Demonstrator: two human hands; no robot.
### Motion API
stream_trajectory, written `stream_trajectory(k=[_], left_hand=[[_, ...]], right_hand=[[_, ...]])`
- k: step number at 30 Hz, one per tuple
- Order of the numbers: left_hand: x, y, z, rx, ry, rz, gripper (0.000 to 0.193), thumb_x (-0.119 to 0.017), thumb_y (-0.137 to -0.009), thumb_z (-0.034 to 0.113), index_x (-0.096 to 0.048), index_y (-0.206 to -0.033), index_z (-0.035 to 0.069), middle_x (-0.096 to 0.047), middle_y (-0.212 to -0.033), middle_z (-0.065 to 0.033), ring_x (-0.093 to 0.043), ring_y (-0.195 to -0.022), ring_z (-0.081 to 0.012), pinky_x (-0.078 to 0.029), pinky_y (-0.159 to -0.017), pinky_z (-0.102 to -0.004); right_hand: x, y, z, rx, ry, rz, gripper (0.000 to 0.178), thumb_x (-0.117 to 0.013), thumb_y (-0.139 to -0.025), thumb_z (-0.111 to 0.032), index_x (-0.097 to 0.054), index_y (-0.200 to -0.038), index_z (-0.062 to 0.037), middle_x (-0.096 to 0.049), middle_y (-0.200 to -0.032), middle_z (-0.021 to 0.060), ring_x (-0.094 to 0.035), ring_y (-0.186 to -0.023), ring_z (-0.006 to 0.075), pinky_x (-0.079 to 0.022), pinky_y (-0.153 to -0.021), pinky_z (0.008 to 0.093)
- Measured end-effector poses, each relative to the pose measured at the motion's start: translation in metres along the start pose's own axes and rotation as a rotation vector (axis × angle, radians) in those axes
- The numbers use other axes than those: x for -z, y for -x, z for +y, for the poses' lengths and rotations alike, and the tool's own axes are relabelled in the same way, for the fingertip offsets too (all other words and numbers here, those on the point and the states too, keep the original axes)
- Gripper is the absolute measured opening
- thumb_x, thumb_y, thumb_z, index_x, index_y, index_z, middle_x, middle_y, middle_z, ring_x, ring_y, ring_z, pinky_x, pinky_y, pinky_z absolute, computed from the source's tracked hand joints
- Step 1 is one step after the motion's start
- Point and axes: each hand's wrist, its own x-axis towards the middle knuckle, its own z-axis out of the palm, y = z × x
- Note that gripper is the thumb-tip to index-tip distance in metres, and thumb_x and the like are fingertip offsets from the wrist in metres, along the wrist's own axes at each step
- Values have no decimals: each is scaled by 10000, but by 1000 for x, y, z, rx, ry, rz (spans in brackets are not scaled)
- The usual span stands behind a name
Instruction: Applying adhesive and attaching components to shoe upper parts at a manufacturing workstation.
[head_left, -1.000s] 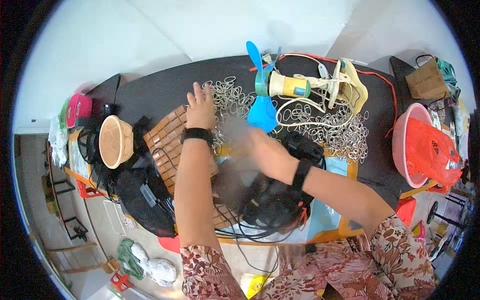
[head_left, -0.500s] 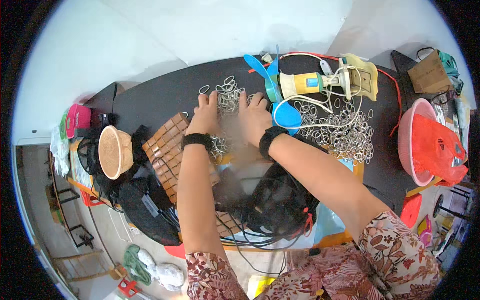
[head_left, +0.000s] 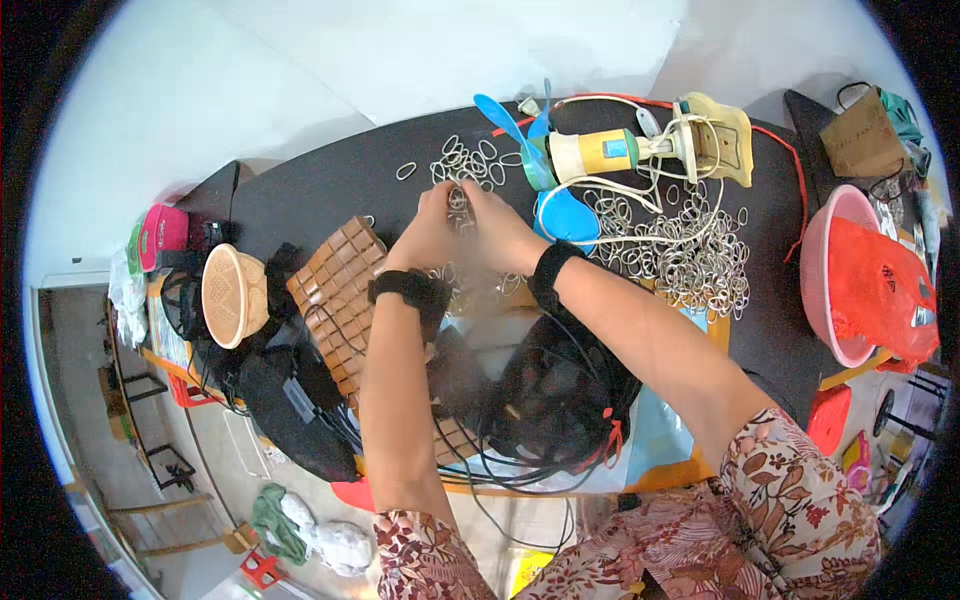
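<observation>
Cupping metal rings [head_left: 458, 203] left of blue-bladed fan [head_left: 590, 153]: left hand [head_left: 424, 230] and right hand [head_left: 503, 235] flank them, about equally near, fingers curled inward; cannot tell how firmly closed. Rings sit between fingertips, long axes unclear; loose rings [head_left: 470, 165] just beyond.

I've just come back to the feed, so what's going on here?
A person's left hand and right hand are close together over the table, around some rings; blur hides their exact grip. Loose rings lie just beyond. A bigger pile sits right, by the fan; a brown mat lies left.
</observation>
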Motion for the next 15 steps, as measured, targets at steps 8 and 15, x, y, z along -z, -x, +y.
stream_trajectory(k=[8, 15], left_hand=[[16, 28, 19, 169, 282, -41, 695, -629, -656, -32, -386, -1304, 26, -553, -1136, -116, -571, -940, -172, -509, -754, -301], [38, 88, 103, 125, 343, 100, 657, -591, -671, -69, -395, -1290, 37, -575, -1059, -69, -565, -936, -141, -485, -776, -273]], right_hand=[[14, 10, -16, 40, -328, -166, 762, -803, -600, -149, -403, -1235, -14, -608, -1055, 228, -593, -1026, 358, -474, -853, 387], [62, 42, -66, 412, -243, -181, 692, -760, -615, -129, -419, -1188, 56, -593, -1046, 269, -583, -993, 398, -479, -833, 414]])
